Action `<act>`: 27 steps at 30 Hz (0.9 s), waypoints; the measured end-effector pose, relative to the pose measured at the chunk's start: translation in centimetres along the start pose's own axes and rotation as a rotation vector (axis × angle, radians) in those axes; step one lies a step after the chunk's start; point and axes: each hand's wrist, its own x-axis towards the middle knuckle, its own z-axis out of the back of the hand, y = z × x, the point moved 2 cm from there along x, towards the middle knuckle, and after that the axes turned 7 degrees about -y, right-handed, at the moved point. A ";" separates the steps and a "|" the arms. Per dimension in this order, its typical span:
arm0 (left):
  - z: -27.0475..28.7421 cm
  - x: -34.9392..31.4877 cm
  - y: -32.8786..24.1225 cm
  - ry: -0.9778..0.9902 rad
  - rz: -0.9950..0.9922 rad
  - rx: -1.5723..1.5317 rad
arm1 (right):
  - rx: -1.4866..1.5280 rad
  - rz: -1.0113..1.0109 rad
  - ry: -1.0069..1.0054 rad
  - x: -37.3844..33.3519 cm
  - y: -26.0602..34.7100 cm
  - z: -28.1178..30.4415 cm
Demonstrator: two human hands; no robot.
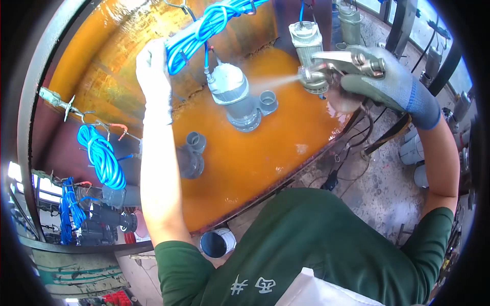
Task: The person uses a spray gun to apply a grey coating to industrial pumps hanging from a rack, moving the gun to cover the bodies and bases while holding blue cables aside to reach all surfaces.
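My right hand [380, 81], in a grey-green glove with a blue cuff, is closed around a metal spray gun [352, 64]. A pale mist streams left from its nozzle onto a grey submersible pump [229, 94] hanging by its cable, with a short pipe outlet at its side. My left hand [153, 66], in a white glove washed out by glare, is raised and closed at the near end of a bundled blue cable [209, 28]. The bundle is stretched sideways above the pump. Glare hides the exact finger placement.
Behind the pump stands an orange-stained booth [245, 173] with a wet-looking floor. Another pump [308, 43] hangs behind the gun. At left, a blue cable coil [102, 158] hangs from a hook rail [66, 105] beside more pumps. A paint can [218, 242] stands below the booth's edge.
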 end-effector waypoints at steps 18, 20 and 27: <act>0.2 -0.8 4.6 -0.040 0.117 -0.081 | -0.158 0.158 0.214 0.8 2.8 -0.6; 0.1 -0.8 4.8 -0.049 0.133 -0.052 | -0.240 0.185 0.226 0.5 4.5 -0.5; -0.9 -0.8 5.0 -0.067 0.114 -0.097 | 0.067 0.132 0.013 -2.6 2.2 -4.4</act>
